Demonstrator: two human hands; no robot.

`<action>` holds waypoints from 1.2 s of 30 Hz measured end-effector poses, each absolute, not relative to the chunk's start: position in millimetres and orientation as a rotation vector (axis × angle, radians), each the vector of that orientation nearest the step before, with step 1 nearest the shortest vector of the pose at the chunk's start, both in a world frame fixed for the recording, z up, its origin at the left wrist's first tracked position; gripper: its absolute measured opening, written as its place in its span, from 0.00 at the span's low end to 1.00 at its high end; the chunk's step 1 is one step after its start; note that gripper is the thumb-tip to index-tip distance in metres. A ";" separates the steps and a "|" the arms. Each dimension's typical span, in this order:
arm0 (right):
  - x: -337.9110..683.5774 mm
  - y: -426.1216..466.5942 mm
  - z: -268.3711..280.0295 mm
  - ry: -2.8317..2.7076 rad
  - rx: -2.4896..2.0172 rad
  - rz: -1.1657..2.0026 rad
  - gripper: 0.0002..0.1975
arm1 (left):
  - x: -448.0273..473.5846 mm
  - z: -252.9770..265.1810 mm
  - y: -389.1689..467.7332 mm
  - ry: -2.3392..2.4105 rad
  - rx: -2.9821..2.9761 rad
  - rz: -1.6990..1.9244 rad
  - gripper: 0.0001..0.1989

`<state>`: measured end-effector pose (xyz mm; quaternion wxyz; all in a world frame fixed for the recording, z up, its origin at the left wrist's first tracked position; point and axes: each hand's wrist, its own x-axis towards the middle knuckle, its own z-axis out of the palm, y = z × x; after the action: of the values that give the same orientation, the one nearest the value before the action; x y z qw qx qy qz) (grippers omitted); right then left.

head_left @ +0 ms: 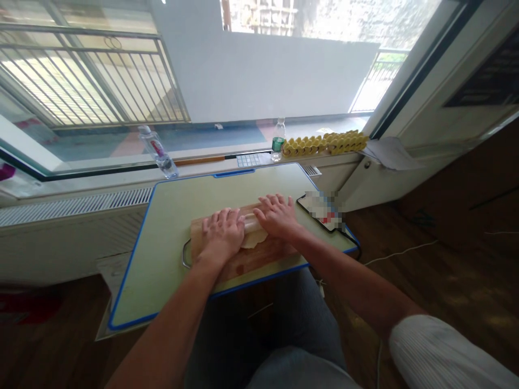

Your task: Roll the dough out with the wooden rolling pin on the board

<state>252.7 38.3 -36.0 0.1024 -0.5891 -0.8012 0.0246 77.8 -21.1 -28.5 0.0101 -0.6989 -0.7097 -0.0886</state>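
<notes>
Grey cloth (300, 370) and denim legs (314, 316) lie closest, at the bottom edge, below a tabletop (170, 216) that is flat, pale green and rimmed in blue. From the left, one clear plastic bottle (160, 154) leans on the windowsill, with one thin, wood-coloured rod (200, 161) beside it. On the tabletop sits one wooden board (243, 266), rectangular and brown-grained, with one bent metal handle (185, 254) at its left end. Two bare hands are over the board, palms down. The left hand (223, 232) lies flat with fingers slightly spread, on the left part of one smooth, pale, cylindrical roller (250, 223). Under and just in front of the roller, on the board, is one thin, cream-coloured sheet of dough (254, 241) with an uneven edge. The right hand (278, 214) rests on the roller's right part, its fingers also spread. Behind, on the sill, are one gridded card (253, 159), a second bottle (278, 141) with a green label, and bumpy yellow egg trays (324, 143), too overlapped to count. Farther right, one flat phone (318, 209), partly pixelated, lies on the tabletop; white paper (389, 153) sits beyond it.
</notes>
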 end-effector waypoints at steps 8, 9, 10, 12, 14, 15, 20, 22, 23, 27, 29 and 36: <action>240.3 69.8 -28.2 -2.400 -1.739 0.147 0.32 | 66.4 -27.3 4.7 -2.338 -2.210 -0.271 0.28; 238.1 76.1 -27.5 -2.405 -1.738 0.169 0.32 | 63.8 -27.3 10.7 -2.364 -2.222 -0.265 0.28; 235.7 82.6 -27.0 -2.407 -1.738 0.189 0.32 | 61.2 -27.5 16.5 -2.385 -2.230 -0.259 0.28; 230.7 95.5 -26.5 -2.405 -1.731 0.222 0.32 | 56.4 -28.1 26.7 -2.412 -2.233 -0.244 0.29; 225.4 107.7 -26.3 -2.397 -1.731 0.241 0.33 | 52.4 -28.2 34.8 -2.438 -2.223 -0.227 0.29; 222.7 113.2 -26.3 -2.396 -1.732 0.247 0.34 | 50.7 -28.1 38.1 -2.453 -2.217 -0.223 0.29; 215.4 126.9 -26.7 -2.417 -1.728 0.262 0.36 | 46.5 -27.1 45.3 -2.474 -2.209 -0.230 0.27; 217.5 123.6 -27.6 -2.419 -1.732 0.273 0.35 | 47.8 -27.5 42.4 -2.436 -2.219 -0.229 0.27; 219.5 120.1 -28.4 -2.416 -1.731 0.277 0.35 | 49.3 -27.8 39.5 -2.407 -2.224 -0.227 0.27; 231.1 96.1 -32.9 -2.376 -1.730 0.265 0.32 | 59.8 -27.4 20.8 -2.310 -2.223 -0.232 0.28; 236.9 80.0 -34.9 -2.350 -1.745 0.236 0.31 | 65.6 -26.4 9.6 -2.276 -2.227 -0.236 0.28; 254.0 17.6 -36.6 -2.324 -1.669 0.059 0.25 | 77.8 -27.7 -32.0 -2.224 -2.273 -0.265 0.30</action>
<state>254.0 17.6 -36.6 0.1394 -0.5776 -0.8041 0.0204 77.8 -32.0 -27.7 -0.0247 -0.7121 -0.6967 -0.0829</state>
